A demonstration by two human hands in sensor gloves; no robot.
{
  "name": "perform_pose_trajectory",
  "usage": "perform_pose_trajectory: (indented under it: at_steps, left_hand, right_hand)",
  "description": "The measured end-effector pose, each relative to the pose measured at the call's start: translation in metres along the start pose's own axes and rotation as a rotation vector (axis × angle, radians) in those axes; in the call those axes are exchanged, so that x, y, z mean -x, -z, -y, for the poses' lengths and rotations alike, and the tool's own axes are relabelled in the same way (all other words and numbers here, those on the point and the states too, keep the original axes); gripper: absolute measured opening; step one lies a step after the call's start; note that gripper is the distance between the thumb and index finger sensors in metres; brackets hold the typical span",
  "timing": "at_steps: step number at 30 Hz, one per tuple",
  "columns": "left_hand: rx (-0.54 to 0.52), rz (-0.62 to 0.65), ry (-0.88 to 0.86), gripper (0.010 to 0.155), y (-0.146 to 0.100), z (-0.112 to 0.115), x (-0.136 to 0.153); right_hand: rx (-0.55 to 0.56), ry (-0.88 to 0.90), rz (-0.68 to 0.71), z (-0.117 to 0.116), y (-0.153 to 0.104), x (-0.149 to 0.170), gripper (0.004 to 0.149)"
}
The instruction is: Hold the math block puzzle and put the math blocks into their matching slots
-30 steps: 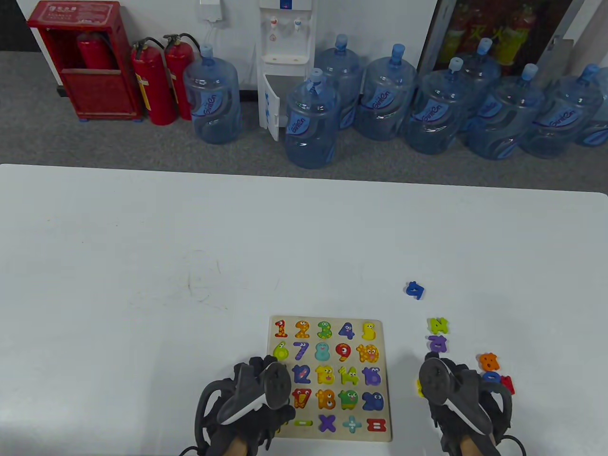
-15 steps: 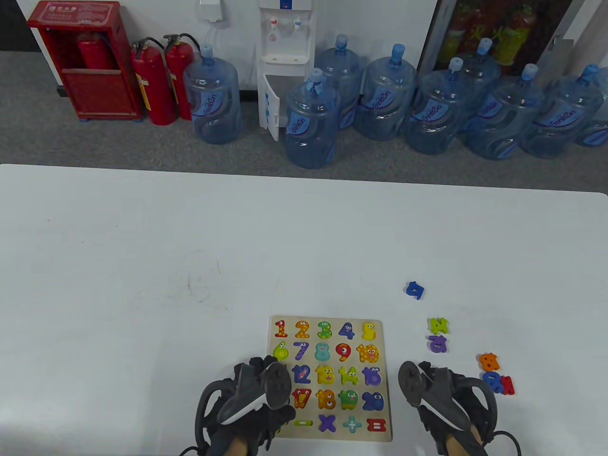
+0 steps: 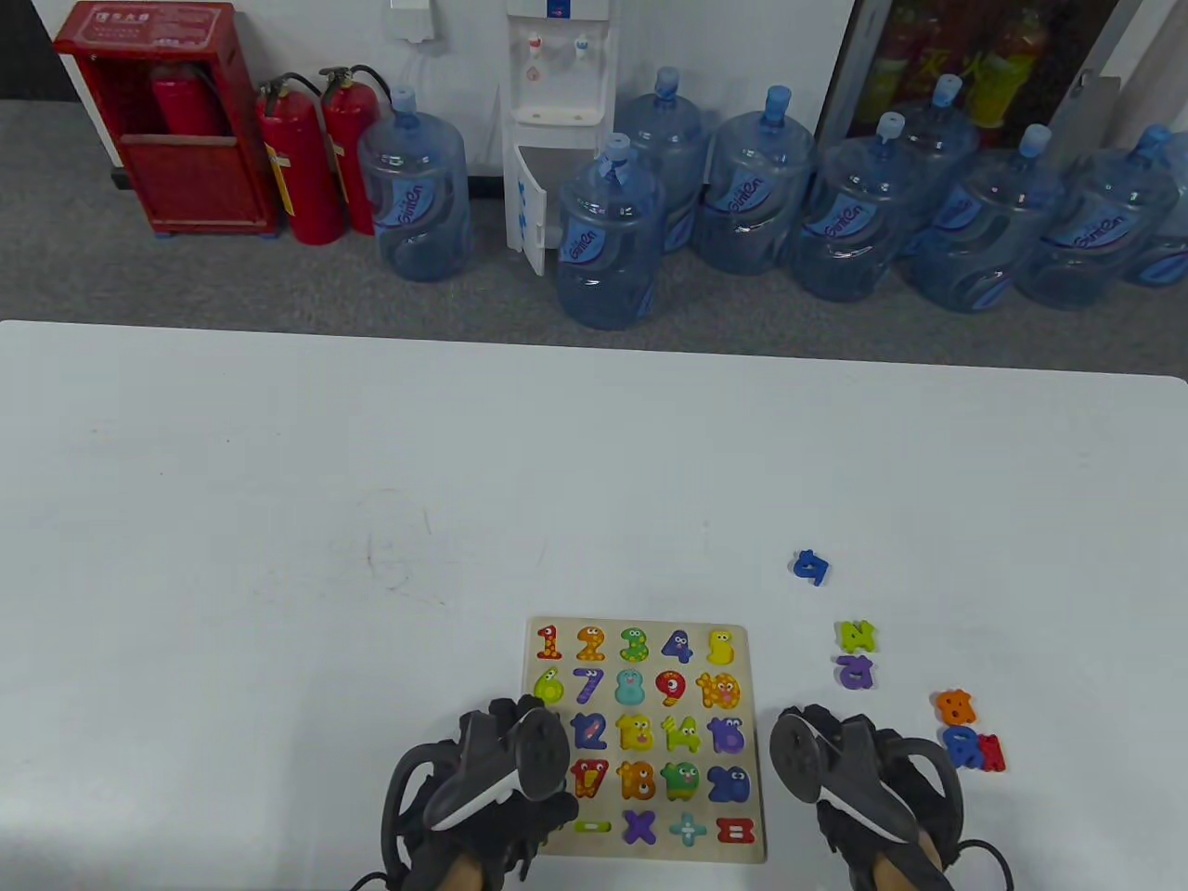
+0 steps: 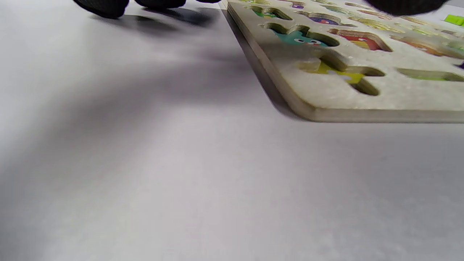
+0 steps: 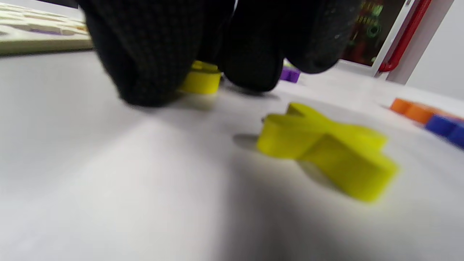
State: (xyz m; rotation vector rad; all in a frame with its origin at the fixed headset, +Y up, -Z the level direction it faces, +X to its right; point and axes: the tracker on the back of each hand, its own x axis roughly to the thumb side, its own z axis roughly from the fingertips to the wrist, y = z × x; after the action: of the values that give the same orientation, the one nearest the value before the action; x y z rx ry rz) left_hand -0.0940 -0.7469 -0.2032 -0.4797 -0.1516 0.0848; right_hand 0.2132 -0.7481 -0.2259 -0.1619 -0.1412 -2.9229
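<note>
Puzzle board [image 3: 752,742] (lower centre) may slide: left hand [image 3: 483,789] merely rests there; right hand's [image 3: 858,780] grip on yellow block [image 5: 201,79] is hidden.

Beyond my white table [image 3: 278,445] I see blue water jugs [image 3: 608,237], a white dispenser [image 3: 555,121], two red extinguishers [image 3: 316,153] and a red cabinet [image 3: 167,121].

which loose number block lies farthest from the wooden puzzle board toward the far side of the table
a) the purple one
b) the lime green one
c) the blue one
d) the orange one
c: in the table view the blue number block lies alone beyond the board's far right corner, farther up the white table than the lime green block, the purple block and the orange block beside the wooden puzzle board.
</note>
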Motion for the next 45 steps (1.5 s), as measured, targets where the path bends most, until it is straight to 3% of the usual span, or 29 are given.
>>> perform_pose_trajectory:
  at_steps: [13,25,38,45]
  left_hand:
    - [0.003,-0.003,-0.001,0.093,0.0,0.0,0.0]
    - [-0.001,-0.008,-0.01,0.093,0.0,0.0,0.002]
    - [-0.005,-0.043,-0.021,0.093,-0.001,0.0,0.006]
    - [-0.006,-0.052,-0.022,0.093,-0.003,0.0,0.007]
  right_hand:
    - [0.103,-0.016,0.091,0.015,-0.003,-0.024,0.063]
    - [0.196,0.041,0.248,0.06,0.004,-0.092,0.063]
    - [0.129,-0.017,0.3,0.058,0.025,-0.14,0.062]
    - [0.147,-0.028,0.316,0.042,0.027,-0.158,0.062]
